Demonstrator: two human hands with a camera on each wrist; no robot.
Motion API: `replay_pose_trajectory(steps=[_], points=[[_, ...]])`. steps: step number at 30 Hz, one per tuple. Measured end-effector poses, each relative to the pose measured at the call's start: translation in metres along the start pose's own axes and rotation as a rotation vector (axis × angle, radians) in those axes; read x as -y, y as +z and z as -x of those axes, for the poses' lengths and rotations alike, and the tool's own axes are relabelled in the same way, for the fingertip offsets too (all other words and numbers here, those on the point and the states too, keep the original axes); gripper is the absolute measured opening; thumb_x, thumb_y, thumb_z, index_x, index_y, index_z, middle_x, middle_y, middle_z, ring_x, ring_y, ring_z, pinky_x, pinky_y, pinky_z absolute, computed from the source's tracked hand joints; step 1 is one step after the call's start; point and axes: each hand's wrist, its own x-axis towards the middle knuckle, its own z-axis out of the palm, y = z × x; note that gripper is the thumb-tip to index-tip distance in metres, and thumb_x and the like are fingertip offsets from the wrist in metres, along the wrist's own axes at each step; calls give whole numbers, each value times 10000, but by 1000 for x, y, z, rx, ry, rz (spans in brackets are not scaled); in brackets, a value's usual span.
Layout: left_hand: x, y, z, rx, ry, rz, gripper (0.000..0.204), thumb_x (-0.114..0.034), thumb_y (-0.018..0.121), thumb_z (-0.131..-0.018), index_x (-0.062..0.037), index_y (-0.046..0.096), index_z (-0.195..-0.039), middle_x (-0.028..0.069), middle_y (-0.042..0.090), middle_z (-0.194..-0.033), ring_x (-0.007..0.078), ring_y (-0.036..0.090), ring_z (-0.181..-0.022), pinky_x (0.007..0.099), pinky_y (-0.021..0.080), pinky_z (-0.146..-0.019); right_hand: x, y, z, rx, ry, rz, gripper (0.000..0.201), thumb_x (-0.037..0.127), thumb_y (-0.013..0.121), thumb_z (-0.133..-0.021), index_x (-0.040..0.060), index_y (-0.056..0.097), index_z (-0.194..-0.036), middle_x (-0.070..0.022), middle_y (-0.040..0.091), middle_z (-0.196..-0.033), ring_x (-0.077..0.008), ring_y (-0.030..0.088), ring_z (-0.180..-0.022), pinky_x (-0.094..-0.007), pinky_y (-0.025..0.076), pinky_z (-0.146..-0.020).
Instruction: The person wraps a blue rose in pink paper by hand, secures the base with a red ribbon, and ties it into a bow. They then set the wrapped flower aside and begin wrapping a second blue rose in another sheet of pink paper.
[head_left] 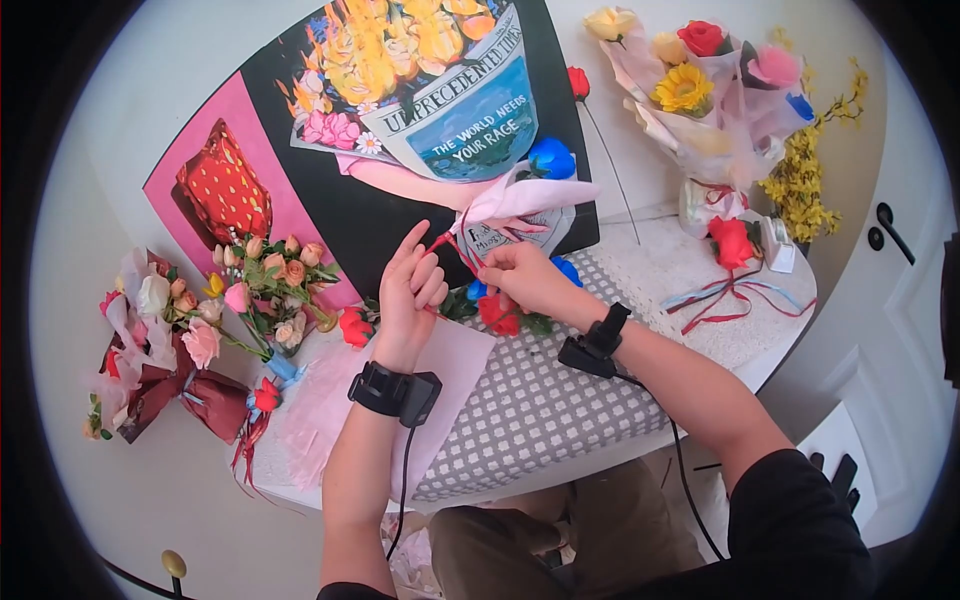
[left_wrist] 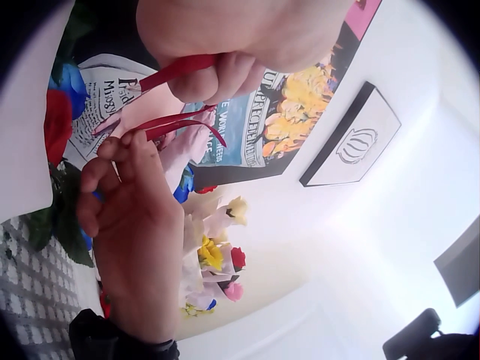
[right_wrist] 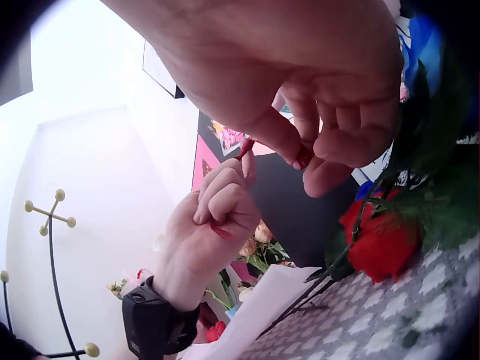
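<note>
Curled loosely at the fingers, with the index finger straighter, my left hand holds a narrow red ribbon across its palm. My right hand pinches another stretch of it between thumb and fingertips, just beside the left. The ribbon is flat, smooth and slightly glossy; it crosses in front of a large black board whose painted flowers sit in lettered newsprint, above a white table. Under my wrists lie a grey cloth with a raised white pattern and a thin, pale pink sheet with straight edges. A red fabric-like rose with layered petals lies just below my right hand, dark green leaves around it. Beside the board's lettering is a rounded blue rose. My palm and fingers cover parts of the ribbon, so I cannot tell whether it is knotted. Some of its ends are hidden too, and I cannot make out what the pale pink folds behind it are attached to.
</note>
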Motion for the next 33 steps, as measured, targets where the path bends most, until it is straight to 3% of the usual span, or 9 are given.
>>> replay_pose_trajectory(steps=[8,11,20,23,26,28,29,33], points=[[4,6,3,68,-50,-27,403,-148,415,-1095,-49,434,-1485,-75,259,-602,39,226,-437,231,200,-434,-9,-2,-5,-73,-74,114,227,189,606,-986,13,651,-849,-36,657,-749,-96,617,-563,-241,402,-421],[7,8,5,95,-72,-30,401,-162,412,-1102,-50,437,-1487,-78,262,-603,33,226,-440,227,196,-434,-2,-2,-2,-39,32,116,225,196,614,-980,0,683,-895,-53,669,-726,-95,602,-539,-244,413,-419],[9,13,8,130,-96,-51,408,-183,417,-1105,-52,435,-1491,-84,264,-606,20,230,-443,221,194,-435,4,0,2,53,73,23,243,219,641,-967,-15,701,-947,-62,669,-670,-105,588,-484,-239,429,-419],[9,14,7,131,-96,-52,405,-184,417,-1105,-52,439,-1488,-85,263,-607,20,230,-444,221,194,-436,0,4,2,-32,17,-64,245,226,648,-972,-14,698,-967,-59,679,-677,-107,598,-486,-239,420,-416],[9,16,7,93,-88,-46,374,-156,423,-1090,-30,474,-1439,-80,278,-589,28,232,-426,233,187,-429,6,2,5,3,32,-65,313,305,663,-973,-6,697,-971,-63,689,-689,-109,620,-511,-228,398,-408],[8,14,7,77,-74,-67,374,-150,422,-1088,-31,473,-1439,-79,279,-592,28,234,-429,233,188,-430,20,-3,11,55,195,-50,382,402,659,-971,24,697,-932,-71,693,-685,-95,597,-493,-212,368,-399],[8,13,6,77,-73,-67,374,-150,422,-1088,-31,473,-1439,-79,279,-592,28,234,-429,233,188,-430,21,-3,11,55,194,-50,382,402,659,-971,24,697,-932,-71,693,-685,-95,597,-493,-212,368,-399],[9,11,5,59,-67,-57,367,-149,427,-1086,-34,479,-1430,-78,280,-595,29,239,-435,233,192,-432,25,-6,12,129,258,-43,446,506,651,-965,72,666,-861,-24,623,-608,-63,486,-448,-215,285,-394]])
